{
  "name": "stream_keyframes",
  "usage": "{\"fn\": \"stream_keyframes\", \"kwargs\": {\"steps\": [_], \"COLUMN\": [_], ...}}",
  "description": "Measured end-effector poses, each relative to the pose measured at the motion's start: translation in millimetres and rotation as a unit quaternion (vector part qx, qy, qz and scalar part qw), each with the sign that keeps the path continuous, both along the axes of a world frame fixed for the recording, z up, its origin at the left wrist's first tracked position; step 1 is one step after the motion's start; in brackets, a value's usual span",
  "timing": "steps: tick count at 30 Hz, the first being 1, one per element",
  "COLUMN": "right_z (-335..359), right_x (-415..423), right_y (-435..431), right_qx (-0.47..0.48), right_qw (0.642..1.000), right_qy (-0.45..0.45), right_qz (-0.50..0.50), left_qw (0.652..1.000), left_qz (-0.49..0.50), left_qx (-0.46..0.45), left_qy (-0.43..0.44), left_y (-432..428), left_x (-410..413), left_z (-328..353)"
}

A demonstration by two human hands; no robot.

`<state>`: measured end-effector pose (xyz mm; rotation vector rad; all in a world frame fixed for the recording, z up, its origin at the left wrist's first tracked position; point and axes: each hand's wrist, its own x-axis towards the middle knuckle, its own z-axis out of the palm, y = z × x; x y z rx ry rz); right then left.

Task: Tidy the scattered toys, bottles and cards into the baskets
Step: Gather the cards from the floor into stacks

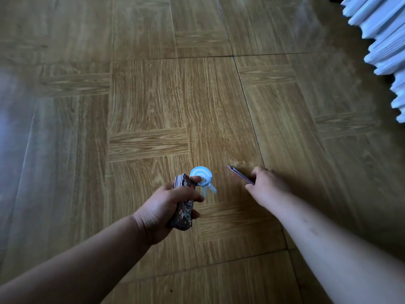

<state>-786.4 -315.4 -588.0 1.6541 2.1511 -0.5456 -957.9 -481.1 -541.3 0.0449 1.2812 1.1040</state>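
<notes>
Your left hand (173,205) is closed around a stack of cards (183,202), with a small pale-blue toy (202,179) pinched at its far end. Your right hand (266,186), just right of that toy, grips a few thin cards (241,175), their long axis pointing away and leftward. No basket is visible.

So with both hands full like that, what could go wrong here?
1. The left hand grips a thick stack of cards and also pinches a small blue-and-white toy at the fingers; that toy looks loosely held and might drop.
2. The right hand holds a few thin cards by one end; they could slide out or fan apart.
3. No basket is in view, so everything may have to be carried some way.
</notes>
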Motion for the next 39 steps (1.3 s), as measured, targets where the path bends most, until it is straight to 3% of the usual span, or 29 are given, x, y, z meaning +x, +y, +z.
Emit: {"fn": "stream_keyframes", "kwargs": {"steps": [2, 3, 6, 7, 9, 15, 21, 25, 27, 29, 32, 34, 39], "right_z": [0, 0, 7, 8, 4, -5, -8, 11, 27, 40, 33, 18, 5], "right_x": [3, 3, 2, 3, 4, 4, 0, -6, -6, -4, 0, 6, 9], "right_y": [-1, -2, -12, -17, -25, -22, -22, -17, -13, -9, -14, -26, -38], "right_qx": [0.016, 0.018, -0.004, -0.009, -0.020, 0.000, 0.001, -0.019, -0.011, 0.027, -0.007, -0.044, -0.042], "right_qw": [0.995, 0.979, 0.866, 0.834, 0.804, 0.809, 0.868, 0.894, 0.944, 0.989, 0.998, 0.996, 0.998], "right_qy": [0.092, 0.184, 0.436, 0.476, 0.505, 0.468, 0.389, 0.393, 0.311, 0.143, -0.013, -0.052, -0.011], "right_qz": [-0.044, -0.087, -0.246, -0.278, -0.313, -0.356, -0.309, -0.217, -0.113, 0.008, 0.060, 0.050, 0.055], "left_qw": [1.000, 1.000, 1.000, 1.000, 1.000, 1.000, 1.000, 0.999, 0.999, 0.998, 0.998, 0.997, 0.995], "left_qz": [0.009, 0.013, 0.021, 0.023, 0.026, 0.023, 0.024, 0.038, 0.045, 0.049, 0.043, 0.049, 0.081], "left_qx": [0.003, 0.005, 0.004, 0.004, 0.004, 0.010, 0.014, 0.025, 0.027, 0.031, 0.035, 0.036, 0.033], "left_qy": [0.001, 0.003, 0.005, 0.004, 0.003, 0.010, 0.015, 0.015, 0.014, 0.016, 0.033, 0.045, 0.057], "left_y": [-3, -5, -10, -12, -14, -18, -17, -13, -10, -9, -13, -22, -39], "left_x": [-1, -3, -7, -8, -8, -9, -8, -6, -4, -2, -2, -2, 0], "left_z": [1, 2, 4, 4, 6, 12, 17, 26, 31, 40, 52, 62, 75]}}
